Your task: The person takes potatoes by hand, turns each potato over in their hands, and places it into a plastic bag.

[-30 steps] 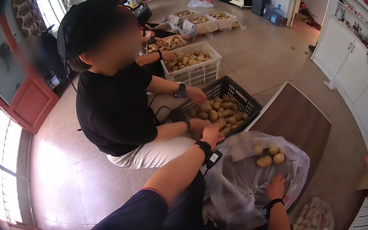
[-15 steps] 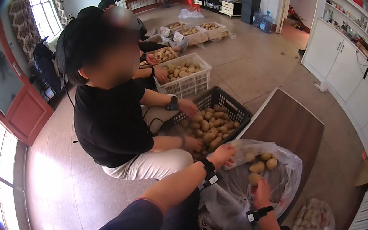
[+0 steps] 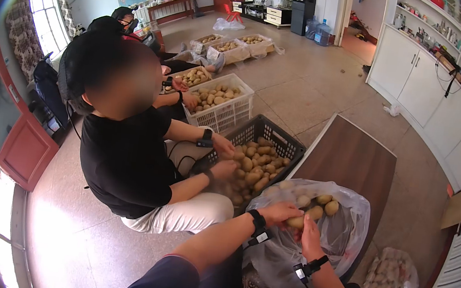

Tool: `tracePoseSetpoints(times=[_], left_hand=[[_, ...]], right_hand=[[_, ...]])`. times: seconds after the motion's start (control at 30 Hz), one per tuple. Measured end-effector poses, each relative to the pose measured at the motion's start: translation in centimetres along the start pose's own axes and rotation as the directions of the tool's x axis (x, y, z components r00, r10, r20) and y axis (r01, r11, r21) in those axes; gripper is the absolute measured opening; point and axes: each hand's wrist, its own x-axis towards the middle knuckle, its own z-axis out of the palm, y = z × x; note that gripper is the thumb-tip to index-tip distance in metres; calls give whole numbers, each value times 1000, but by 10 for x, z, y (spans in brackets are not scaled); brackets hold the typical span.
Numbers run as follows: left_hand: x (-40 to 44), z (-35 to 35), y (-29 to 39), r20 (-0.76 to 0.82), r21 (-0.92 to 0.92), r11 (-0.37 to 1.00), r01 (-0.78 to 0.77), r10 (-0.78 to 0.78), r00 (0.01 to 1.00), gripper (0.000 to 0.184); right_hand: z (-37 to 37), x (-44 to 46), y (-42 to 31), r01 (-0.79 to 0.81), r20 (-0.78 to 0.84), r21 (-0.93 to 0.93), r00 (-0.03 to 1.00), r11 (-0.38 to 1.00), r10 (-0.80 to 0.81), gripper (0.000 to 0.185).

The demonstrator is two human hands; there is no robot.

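A potato (image 3: 294, 221) is between my two hands, above an open clear plastic bag (image 3: 267, 264). My left hand (image 3: 279, 212) has its fingers on the potato's left and upper side. From the right, my right hand (image 3: 311, 235) grips the same potato. Several more potatoes (image 3: 331, 207) lie in the bag just beyond my fingers. The bag rests partly on a dark brown board (image 3: 349, 158). To the left stands a black crate (image 3: 288, 145) full of potatoes, with a co-worker's two hands in and over it.
Seated beside me on the left is a co-worker (image 3: 119, 159) in a black top. A white crate (image 3: 228, 115) of potatoes stands beyond the black one. A tied bag of potatoes (image 3: 391, 285) lies on the floor at right. White cabinets (image 3: 427, 87) line the right wall.
My right hand has lifted a potato from the bag's near area up to my left hand, and the two hands now meet on it. The whole view has shifted slightly.
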Motion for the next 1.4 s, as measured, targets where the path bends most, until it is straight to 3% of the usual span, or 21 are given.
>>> tracePoseSetpoints(times=[0.17,0.23,0.33,0.4,0.43,0.47,0.5,0.57,0.63,0.7,0.83,0.87,0.9,0.93,0.97,1.0,1.07,1.13,1.17,1.23,1.4], left_hand=[[-9,-9,7,94,-98,993,71,-62,994,32],[-4,-12,0,17,-218,975,-37,42,999,29],[16,-34,-19,-30,-212,962,-175,172,985,26],[7,-34,-6,-109,-15,978,-209,206,972,24],[10,-41,-6,-153,-200,958,-205,176,973,26],[11,-48,-5,-204,-372,904,-210,141,969,29],[11,-52,-4,-195,-375,905,-201,135,971,29],[8,-61,-2,-368,-456,867,-203,25,930,30],[13,-80,-14,-387,-464,859,-218,24,922,32],[16,-93,-23,-472,-533,804,-264,-23,881,29],[32,-130,-55,-590,-527,766,-367,-19,807,31],[55,-161,-95,-606,157,906,-392,402,686,32],[55,-174,-108,-498,502,802,-324,574,650,32],[54,-187,-121,-369,779,583,-228,722,585,33],[41,-173,-106,-436,708,662,-246,684,585,31],[31,-156,-88,-576,448,831,-330,550,605,29],[23,-138,-69,-703,101,913,-395,346,622,25],[24,-153,-78,-661,332,913,-239,406,631,27],[26,-162,-86,-591,527,835,-156,493,639,27],[38,-187,-111,-428,840,542,13,648,630,29],[42,-189,-113,-373,886,463,22,686,624,30]], right_hand=[[5,-2,0,145,-35,-71,988,987,-148,32],[5,0,0,137,-12,-107,990,985,-139,31],[-10,4,27,137,68,-209,990,968,-125,28],[-18,3,45,69,45,-275,997,959,-59,30],[-28,3,62,43,14,-276,999,960,-40,30],[-33,10,78,103,17,-405,994,909,-106,32],[-31,8,76,165,38,-524,985,836,-170,35],[-35,-2,66,125,25,-536,991,835,-132,35],[-40,-4,64,92,16,-549,995,830,-99,36],[-50,2,65,212,46,-787,957,579,-287,39],[-59,18,41,279,105,-864,913,418,-393,43],[-60,24,32,235,92,-889,932,393,-351,46],[-59,29,24,192,78,-911,949,364,-307,49],[-58,33,16,225,105,-904,941,363,-321,49],[-57,35,10,203,100,-924,946,325,-308,51],[-56,39,6,180,91,-941,950,285,-299,53],[-57,49,7,220,130,-948,928,232,-348,55],[-58,57,9,255,170,-951,904,176,-391,57],[-59,59,11,229,175,-966,917,115,-357,57],[-56,60,12,206,178,-977,930,54,-322,57],[-47,45,5,75,80,-997,944,-27,-321,47]])
